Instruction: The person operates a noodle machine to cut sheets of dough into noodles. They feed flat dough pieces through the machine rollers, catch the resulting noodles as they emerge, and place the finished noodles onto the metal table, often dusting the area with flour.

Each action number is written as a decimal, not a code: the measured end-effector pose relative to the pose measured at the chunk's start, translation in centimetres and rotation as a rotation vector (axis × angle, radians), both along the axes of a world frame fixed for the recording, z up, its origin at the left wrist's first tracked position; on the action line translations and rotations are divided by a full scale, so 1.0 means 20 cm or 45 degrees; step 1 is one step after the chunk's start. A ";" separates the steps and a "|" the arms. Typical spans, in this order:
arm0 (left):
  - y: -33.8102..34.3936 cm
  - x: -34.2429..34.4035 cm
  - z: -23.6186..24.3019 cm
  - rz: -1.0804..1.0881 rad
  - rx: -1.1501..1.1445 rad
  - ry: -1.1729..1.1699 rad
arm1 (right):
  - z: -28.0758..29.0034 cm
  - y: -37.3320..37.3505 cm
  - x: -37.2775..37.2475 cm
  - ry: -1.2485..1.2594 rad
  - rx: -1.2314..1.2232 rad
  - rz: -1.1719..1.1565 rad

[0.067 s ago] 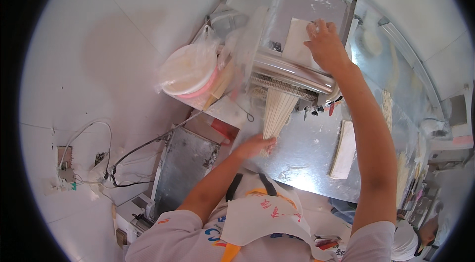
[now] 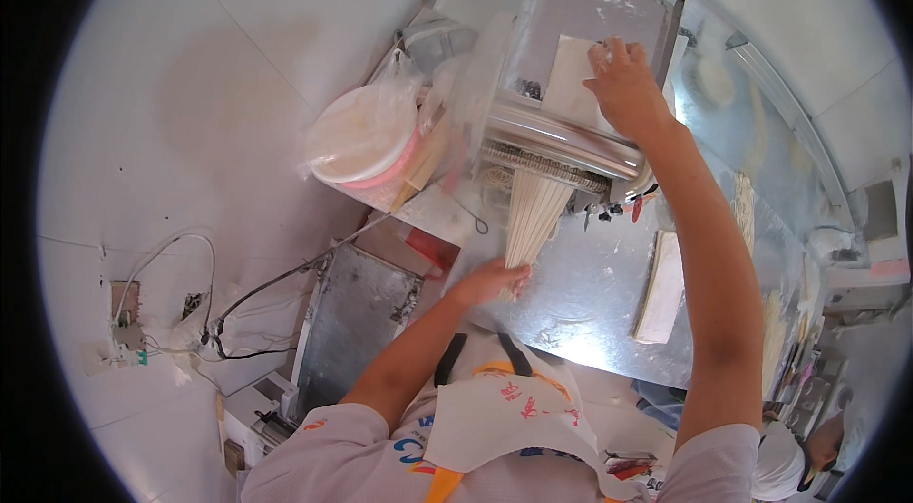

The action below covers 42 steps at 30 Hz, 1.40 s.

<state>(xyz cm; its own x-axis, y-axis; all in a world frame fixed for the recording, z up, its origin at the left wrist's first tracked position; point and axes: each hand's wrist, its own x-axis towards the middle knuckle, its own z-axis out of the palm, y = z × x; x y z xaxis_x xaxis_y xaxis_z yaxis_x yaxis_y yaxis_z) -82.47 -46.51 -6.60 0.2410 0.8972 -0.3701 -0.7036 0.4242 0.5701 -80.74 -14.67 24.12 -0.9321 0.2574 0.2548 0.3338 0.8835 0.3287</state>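
A noodle machine [image 2: 561, 135] with a shiny roller stands on the metal worktop. A flat dough sheet [image 2: 569, 75] lies on its upper tray and runs in under the roller. My right hand [image 2: 624, 85] rests over the right side of that sheet with its fingers bent; whether they pinch its edge is hidden. Out of the cutter below the roller hangs a fan of cut noodles [image 2: 538, 218]. Near the worktop's front edge, my left hand [image 2: 492, 282] is closed around the lower ends of the noodles.
On the metal worktop [image 2: 590, 284] lies a stack of dough sheets [image 2: 658, 289]. Loose noodles [image 2: 743, 208] lie farther right. A plastic-covered bucket [image 2: 366, 137] stands left of the machine. A cable [image 2: 314, 262] runs to the wall. Another person's white cap [image 2: 777, 465] shows at lower right.
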 end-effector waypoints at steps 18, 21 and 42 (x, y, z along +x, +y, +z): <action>-0.20 0.07 0.05 -0.006 -0.129 -0.027 | 0.02 -0.12 0.03 -0.079 0.056 -0.106; -0.24 0.07 0.05 -0.019 -0.144 -0.031 | 0.02 -0.14 0.04 -0.073 0.103 -0.088; -0.56 0.37 0.35 0.219 -0.277 -0.155 | -0.09 -0.14 0.12 -0.069 0.113 0.029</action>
<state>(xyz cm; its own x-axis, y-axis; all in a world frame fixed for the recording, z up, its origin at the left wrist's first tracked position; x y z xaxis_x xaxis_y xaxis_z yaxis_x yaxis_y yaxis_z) -75.11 -57.65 0.44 0.1468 0.8315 -0.5358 -0.8336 0.3956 0.3856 -78.40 -17.48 22.28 -0.9505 0.2150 0.2245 0.2938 0.8571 0.4232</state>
